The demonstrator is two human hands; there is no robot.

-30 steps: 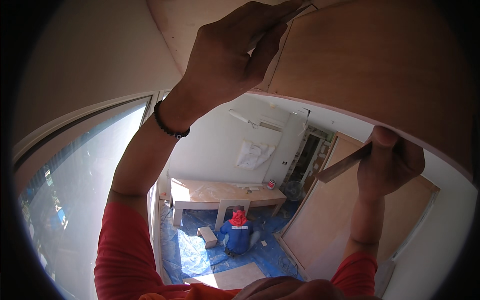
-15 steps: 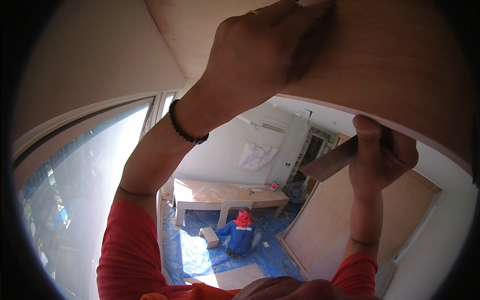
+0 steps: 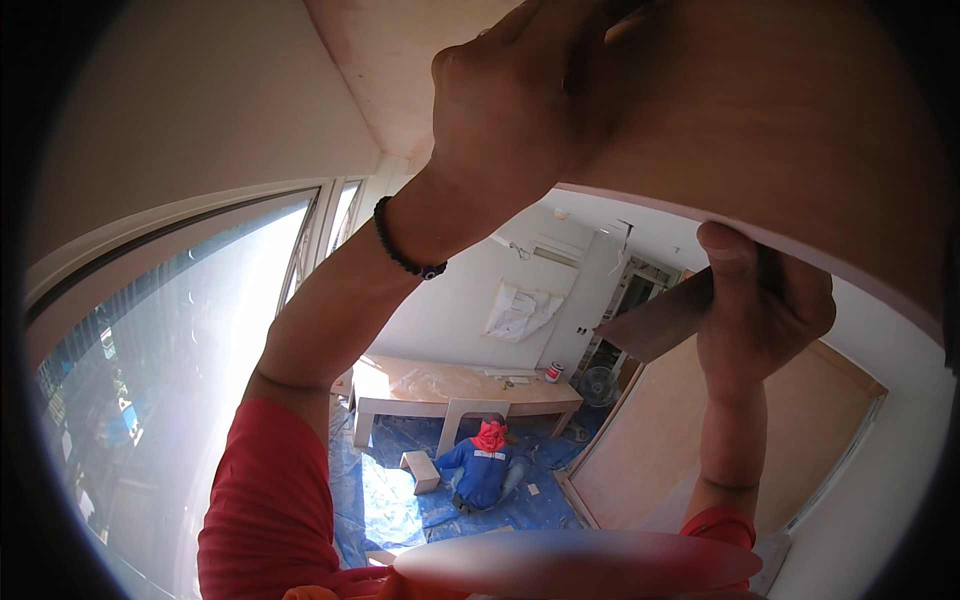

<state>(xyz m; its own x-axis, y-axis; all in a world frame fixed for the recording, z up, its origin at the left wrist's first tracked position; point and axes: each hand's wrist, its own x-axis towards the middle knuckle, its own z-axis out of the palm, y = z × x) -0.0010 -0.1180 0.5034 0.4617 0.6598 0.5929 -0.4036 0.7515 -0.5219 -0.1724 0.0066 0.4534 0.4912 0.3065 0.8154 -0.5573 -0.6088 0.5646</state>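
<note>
Overhead, my left hand (image 3: 505, 120), with a dark bead bracelet on the wrist, is raised against a curved brown wooden panel (image 3: 770, 110). Its curled fingers reach the top of the frame in shadow, so what they grip cannot be made out. My right hand (image 3: 760, 310), lower on the right, is closed round a flat, dark blade (image 3: 655, 320) pointing left and down, with the thumb up at the panel's lower edge.
A bright window (image 3: 170, 370) fills the left. Below, another person (image 3: 485, 470) in blue crouches on blue sheeting (image 3: 545, 510) near a wooden bench (image 3: 420, 378), a small box (image 3: 420, 470) and a fan (image 3: 598, 390). A large wooden board (image 3: 690, 440) stands right.
My left hand has moved right along the panel and its fingers have gone further into shadow. My right hand and blade have risen slightly and shifted a little left.
</note>
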